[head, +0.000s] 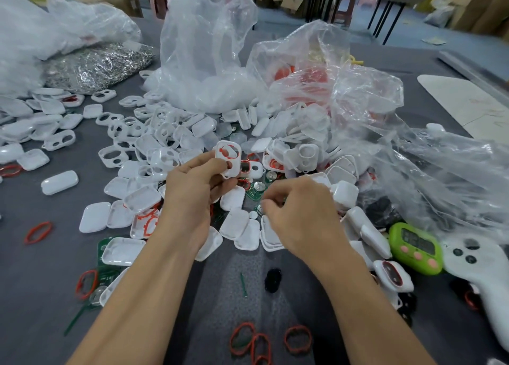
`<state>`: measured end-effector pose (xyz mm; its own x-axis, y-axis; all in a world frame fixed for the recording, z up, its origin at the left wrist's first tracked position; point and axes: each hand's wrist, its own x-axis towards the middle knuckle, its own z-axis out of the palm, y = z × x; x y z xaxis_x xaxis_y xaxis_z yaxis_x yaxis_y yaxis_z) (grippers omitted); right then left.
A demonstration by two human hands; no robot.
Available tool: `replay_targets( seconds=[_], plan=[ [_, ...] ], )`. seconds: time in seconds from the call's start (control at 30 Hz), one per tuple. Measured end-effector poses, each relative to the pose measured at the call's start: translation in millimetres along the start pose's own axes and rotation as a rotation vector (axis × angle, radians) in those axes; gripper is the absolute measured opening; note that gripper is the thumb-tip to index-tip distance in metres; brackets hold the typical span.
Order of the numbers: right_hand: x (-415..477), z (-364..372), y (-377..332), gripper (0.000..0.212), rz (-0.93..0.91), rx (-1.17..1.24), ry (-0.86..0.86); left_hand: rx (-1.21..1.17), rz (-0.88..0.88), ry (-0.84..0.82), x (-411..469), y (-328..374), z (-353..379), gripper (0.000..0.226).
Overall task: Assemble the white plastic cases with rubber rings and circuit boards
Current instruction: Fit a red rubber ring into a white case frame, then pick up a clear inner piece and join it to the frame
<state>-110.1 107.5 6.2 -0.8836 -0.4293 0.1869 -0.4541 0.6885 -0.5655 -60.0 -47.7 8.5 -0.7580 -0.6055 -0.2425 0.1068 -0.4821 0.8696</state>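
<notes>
Loose shells (pixel 95 217) and spare red rings (pixel 38 232) litter the left of the bench (pixel 49 276), so I judge most of the work is left. My left hand (pixel 192 184) has its fingers (pixel 209 166) clamped on a white case (pixel 234 169) with its rubber ring (pixel 223 152) seated, raised over the middle of the pile. To its right my right hand (pixel 300 210) curls over the circuit boards (pixel 254 192); whether it grips one, I cannot tell.

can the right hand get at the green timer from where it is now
Probably yes: the green timer lies uncovered, off to the right of the right hand, with only low white case halves between. The hand is curled into the pile; whether it holds something is unclear.
</notes>
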Motion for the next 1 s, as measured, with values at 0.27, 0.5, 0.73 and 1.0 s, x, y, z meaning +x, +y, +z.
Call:
replay_targets(
  seconds=[0.27, 0.5, 0.73, 1.0],
  plan=[
    [-2, 3, -4, 0.033, -0.072, -0.368, -0.146, -0.056, -0.01, 0.035, 2, 2, -4, 0.005],
    [-9, 3, -7, 0.02, -0.12, -0.067, -0.007, -0.162, 0.033, 0.103, 8, 10, -8, 0.016],
    [-16, -36, -10, 0.031, -0.118, -0.087, -0.63, -0.094, 0.066, 0.084, 5, 9, -8, 0.009],
    [-13, -29, -8, 0.02, -0.134, -0.128, -0.465, -0.007, 0.062, 0.054, 2, 6, -5, 0.016]
  ],
)
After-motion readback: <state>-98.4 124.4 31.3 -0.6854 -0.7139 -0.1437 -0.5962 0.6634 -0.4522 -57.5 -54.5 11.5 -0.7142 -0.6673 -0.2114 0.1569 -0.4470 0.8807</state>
